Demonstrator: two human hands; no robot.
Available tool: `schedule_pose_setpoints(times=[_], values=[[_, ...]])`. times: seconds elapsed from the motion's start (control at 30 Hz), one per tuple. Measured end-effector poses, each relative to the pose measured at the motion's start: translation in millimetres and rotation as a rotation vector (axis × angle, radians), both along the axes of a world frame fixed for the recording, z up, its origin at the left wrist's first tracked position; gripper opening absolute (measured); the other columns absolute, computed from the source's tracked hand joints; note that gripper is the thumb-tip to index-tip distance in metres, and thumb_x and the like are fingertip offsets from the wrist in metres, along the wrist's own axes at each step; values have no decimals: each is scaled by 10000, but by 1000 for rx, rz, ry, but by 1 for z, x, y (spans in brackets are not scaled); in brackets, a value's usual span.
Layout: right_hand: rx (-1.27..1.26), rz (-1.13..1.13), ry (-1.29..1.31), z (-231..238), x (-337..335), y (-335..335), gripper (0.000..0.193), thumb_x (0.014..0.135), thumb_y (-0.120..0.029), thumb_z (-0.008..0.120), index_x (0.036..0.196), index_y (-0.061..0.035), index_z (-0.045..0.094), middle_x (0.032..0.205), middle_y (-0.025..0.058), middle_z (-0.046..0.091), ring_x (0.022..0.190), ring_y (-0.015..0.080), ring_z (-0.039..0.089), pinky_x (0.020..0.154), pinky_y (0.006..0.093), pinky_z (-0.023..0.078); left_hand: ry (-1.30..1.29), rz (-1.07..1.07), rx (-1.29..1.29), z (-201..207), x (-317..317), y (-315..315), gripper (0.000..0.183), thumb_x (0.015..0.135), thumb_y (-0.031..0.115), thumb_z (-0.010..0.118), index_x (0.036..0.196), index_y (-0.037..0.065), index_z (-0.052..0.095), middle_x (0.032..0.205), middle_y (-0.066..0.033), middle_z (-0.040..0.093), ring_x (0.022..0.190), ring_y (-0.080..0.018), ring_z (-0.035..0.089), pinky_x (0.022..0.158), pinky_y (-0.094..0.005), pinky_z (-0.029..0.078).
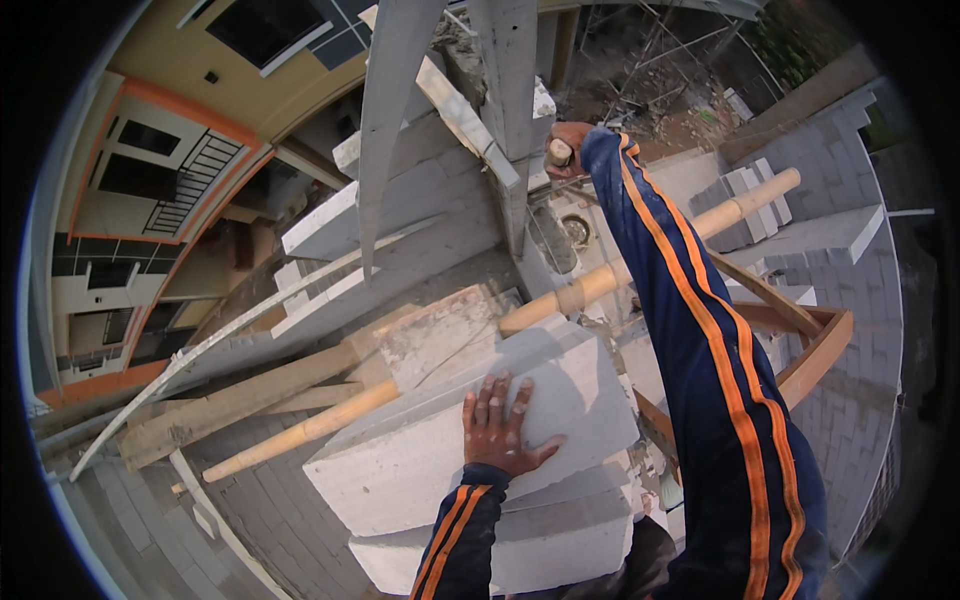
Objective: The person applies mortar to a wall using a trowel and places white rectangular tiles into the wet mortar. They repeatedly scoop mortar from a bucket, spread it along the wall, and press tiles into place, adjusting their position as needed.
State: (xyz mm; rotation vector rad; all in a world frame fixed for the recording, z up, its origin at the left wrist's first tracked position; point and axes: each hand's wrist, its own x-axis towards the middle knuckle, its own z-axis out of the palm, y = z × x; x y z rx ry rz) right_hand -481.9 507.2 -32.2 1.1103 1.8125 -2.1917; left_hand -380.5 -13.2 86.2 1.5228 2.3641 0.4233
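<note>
My left hand (503, 428) lies flat, fingers spread, on top of a large light grey lightweight concrete block (400, 440). That block rests on another pale block (560, 545) below it. My right arm stretches far forward over a bamboo pole (590, 290). At its end my right hand (572, 140) is closed around a wooden handle (559, 153), whose pale rounded end shows. The rest of whatever the handle belongs to is hidden. Next to that hand stands a grey upright post (510, 110).
A long grey tapering board (385, 130) rises ahead on the left. Wooden beams (240, 400) lie at the left, and a brown wooden frame (815, 355) stands at the right. More blocks (750, 200) are stacked at the far right. Block walls drop away around the work spot.
</note>
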Motion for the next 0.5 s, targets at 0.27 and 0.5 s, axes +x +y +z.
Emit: schedule_pose_setpoints(times=[0.27,0.5], values=[[-42,66,-313,69,80,-14,307,850,-215,671,1077,-12,640,906,136,686,743,231,683,583,347,580,3,0,-17,1,0,1,1005,638,719,768,1412,125,525,1444,-209,474,1389,-381,395,1183,-557,169],[512,511,-82,-70,135,-40,346,764,-233,759,1047,-57,667,982,111,713,867,260,703,693,404,614,28,-8,-25,-1,0,2,996,637,709,773,1401,120,526,1422,-226,484,1373,-394,408,1167,-577,185]])
